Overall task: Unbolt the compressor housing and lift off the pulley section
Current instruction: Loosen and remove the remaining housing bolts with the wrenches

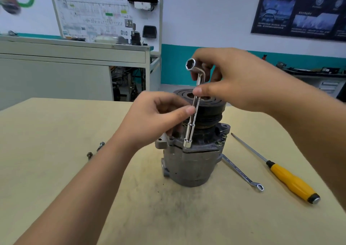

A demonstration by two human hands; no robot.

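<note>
Currently compressor (189, 166) stands upright mid-table (56, 141), pulley section (209, 111) on top. L-shaped socket wrench (187, 141) is seated on the housing flange at 6 o'clock. Left hand (155, 117) pinches its shaft and right hand (234, 80) grips the upper bend, partly hiding the pulley. Two loose bolts (89, 154) lie at 9 o'clock; spanner (241, 173) and yellow-handled screwdriver (292, 181) at 4 o'clock.
</note>
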